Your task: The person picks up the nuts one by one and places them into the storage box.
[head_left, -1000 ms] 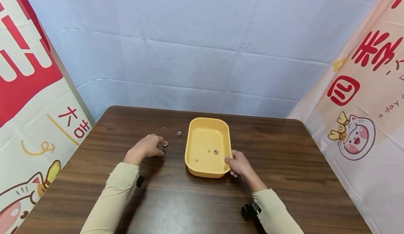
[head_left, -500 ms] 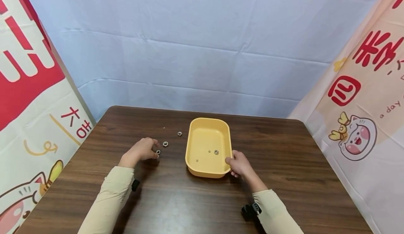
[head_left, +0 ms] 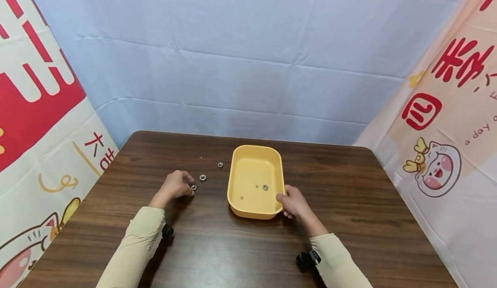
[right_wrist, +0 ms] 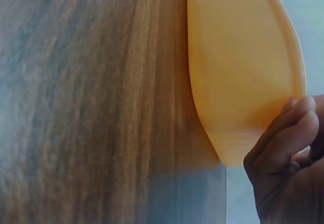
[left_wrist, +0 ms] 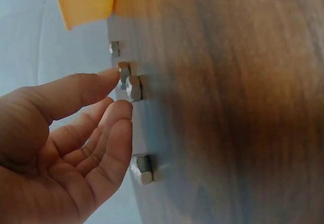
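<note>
In the head view my left hand hovers low at the left of the table beside a metal hex nut. The left wrist view shows its thumb and bent fingers apart, with this nut just beyond the fingertips and nothing visibly held. Another nut lies slightly farther back. One more nut stands below the fingers in the left wrist view; the hand hides it in the head view. My right hand grips the near right rim of a yellow plastic tub, thumb over the edge and fingers outside.
Inside the tub are a larger nut and two tiny ones, including a tiny nut. A medium nut and a very small ring-like piece lie left of the tub. Cloth hangings surround the dark wood table.
My left hand has drawn back to the left, and the nearest nut, hidden at first, now shows by its fingertips. My right hand and the tub stay in place.
</note>
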{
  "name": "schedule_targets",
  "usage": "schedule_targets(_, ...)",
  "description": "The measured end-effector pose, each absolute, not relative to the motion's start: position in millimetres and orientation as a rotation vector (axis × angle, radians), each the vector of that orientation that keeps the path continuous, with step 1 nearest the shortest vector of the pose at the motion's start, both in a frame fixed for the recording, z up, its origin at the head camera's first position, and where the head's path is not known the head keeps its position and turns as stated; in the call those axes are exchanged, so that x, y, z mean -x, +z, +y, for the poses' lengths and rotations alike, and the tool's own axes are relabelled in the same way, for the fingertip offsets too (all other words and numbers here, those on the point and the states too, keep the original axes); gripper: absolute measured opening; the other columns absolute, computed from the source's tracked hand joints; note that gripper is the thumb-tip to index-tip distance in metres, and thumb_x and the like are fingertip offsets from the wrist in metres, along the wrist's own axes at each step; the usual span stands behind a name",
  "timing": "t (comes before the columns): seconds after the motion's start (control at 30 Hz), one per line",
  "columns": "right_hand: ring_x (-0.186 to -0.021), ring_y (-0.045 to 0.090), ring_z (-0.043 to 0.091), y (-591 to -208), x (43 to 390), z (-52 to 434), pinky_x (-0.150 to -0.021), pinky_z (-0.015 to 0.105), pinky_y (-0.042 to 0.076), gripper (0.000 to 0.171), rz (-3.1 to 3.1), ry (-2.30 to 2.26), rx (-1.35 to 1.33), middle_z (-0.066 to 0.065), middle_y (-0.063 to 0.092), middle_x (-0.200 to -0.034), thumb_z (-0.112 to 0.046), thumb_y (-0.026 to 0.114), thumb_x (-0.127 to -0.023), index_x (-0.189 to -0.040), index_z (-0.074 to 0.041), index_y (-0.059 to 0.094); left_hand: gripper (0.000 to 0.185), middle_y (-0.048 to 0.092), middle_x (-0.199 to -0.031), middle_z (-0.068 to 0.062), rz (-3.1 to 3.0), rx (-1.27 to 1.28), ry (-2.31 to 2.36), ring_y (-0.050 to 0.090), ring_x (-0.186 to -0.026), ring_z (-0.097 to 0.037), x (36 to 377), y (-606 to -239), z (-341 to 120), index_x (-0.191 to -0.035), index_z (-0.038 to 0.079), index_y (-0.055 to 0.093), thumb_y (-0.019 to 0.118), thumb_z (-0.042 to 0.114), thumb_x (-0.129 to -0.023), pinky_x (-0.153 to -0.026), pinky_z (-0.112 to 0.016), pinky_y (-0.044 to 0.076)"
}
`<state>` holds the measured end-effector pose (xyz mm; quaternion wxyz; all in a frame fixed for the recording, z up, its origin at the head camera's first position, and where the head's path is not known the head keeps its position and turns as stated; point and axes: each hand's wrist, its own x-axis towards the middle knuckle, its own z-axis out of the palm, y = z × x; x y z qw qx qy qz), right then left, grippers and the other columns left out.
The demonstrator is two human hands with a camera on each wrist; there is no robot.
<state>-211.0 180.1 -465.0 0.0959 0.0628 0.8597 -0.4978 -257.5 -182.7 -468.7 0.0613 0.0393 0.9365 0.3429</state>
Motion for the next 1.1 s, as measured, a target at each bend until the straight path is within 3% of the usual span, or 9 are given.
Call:
schedule_targets(0.13, -0.035, 0.041, 0.012, -465, 211, 180, -0.032, 0.023, 0.034, 0.004, 2.554, -1.469, -0.189, 0.006, 0.047, -0.049, -0.006, 0.049, -0.081, -0.082, -0.002, 0.05, 0.038, 0.059, -0.057, -0.001, 2.771, -0.021, 1.075, 0.056, -0.049, -0.014, 259, -473, -182, -0.097, 0.001, 0.065, 0.081, 0.004, -0.063, -0.052, -0.028, 0.045)
schedule_targets(0.2, -0.035, 0.041, 0.012, -465, 211, 180, -0.032, 0.023, 0.034, 0.004, 2.552, -1.47, -0.189, 0.006, 0.047, -0.049, -0.006, 0.049, -0.081, -0.082, -0.002, 0.05, 0.04, 0.059, -0.059, -0.003, 2.746, 0.011, 1.087, 0.057, -0.049, -0.014, 259, -474, -183, -0.099, 0.0, 0.065, 0.081, 0.004, -0.063, -0.051, -0.027, 0.046)
schedule_targets(0.3, -0.035, 0.041, 0.013, -466, 211, 180, -0.032, 0.024, 0.034, 0.005, 2.547, -1.474, -0.188, 0.006, 0.047, -0.049, -0.006, 0.049, -0.081, -0.083, -0.001, 0.05, 0.039, 0.061, -0.083, -0.01, 2.707, 0.039, 1.109, 0.058, -0.05, -0.015, 259, -475, -184, -0.099, -0.002, 0.064, 0.081, 0.003, -0.064, -0.051, -0.027, 0.049)
schedule_targets(0.4, -0.035, 0.042, 0.013, -467, 211, 180, -0.032, 0.024, 0.034, 0.006, 2.545, -1.475, -0.189, 0.006, 0.046, -0.049, -0.006, 0.05, -0.081, -0.084, -0.001, 0.051, 0.036, 0.052, -0.11, -0.018, 2.642, 0.075, 1.161, 0.06, -0.054, -0.016, 258, -477, -186, -0.098, -0.003, 0.065, 0.08, 0.001, -0.066, -0.053, -0.028, 0.051)
schedule_targets(0.53, -0.035, 0.042, 0.013, -468, 210, 179, -0.032, 0.024, 0.034, 0.006, 2.546, -1.474, -0.19, 0.006, 0.046, -0.049, -0.006, 0.05, -0.081, -0.084, 0.0, 0.05, 0.033, 0.045, -0.119, -0.021, 2.547, 0.112, 1.25, 0.06, -0.058, -0.017, 258, -480, -188, -0.099, -0.005, 0.065, 0.078, -0.003, -0.068, -0.056, -0.029, 0.052)
schedule_targets(0.7, -0.035, 0.042, 0.013, -469, 209, 178, -0.032, 0.024, 0.034, 0.006, 2.534, -1.467, -0.186, 0.006, 0.046, -0.049, -0.005, 0.049, -0.081, -0.084, -0.001, 0.05, 0.031, 0.051, -0.107, -0.017, 2.459, 0.164, 1.349, 0.061, -0.06, -0.018, 259, -482, -187, -0.096, -0.006, 0.063, 0.077, -0.006, -0.068, -0.057, -0.03, 0.053)
schedule_targets(0.87, -0.035, 0.041, 0.013, -468, 210, 179, -0.031, 0.023, 0.034, 0.006, 2.552, -1.449, -0.182, 0.006, 0.046, -0.049, -0.005, 0.049, -0.081, -0.085, -0.001, 0.05, 0.026, 0.062, -0.072, -0.013, 2.403, 0.232, 1.424, 0.061, -0.057, -0.018, 260, -480, -180, -0.089, -0.004, 0.058, 0.076, -0.003, -0.071, -0.055, -0.032, 0.053)
schedule_targets(1.1, -0.034, 0.041, 0.012, -465, 213, 179, -0.031, 0.023, 0.033, 0.006, 2.57, -1.43, -0.195, 0.006, 0.048, -0.05, -0.005, 0.048, -0.081, -0.085, -0.002, 0.05, 0.027, 0.06, -0.063, -0.01, 2.416, 0.275, 1.424, 0.061, -0.052, -0.017, 266, -477, -172, -0.08, -0.002, 0.054, 0.078, -0.005, -0.068, -0.051, -0.031, 0.053)
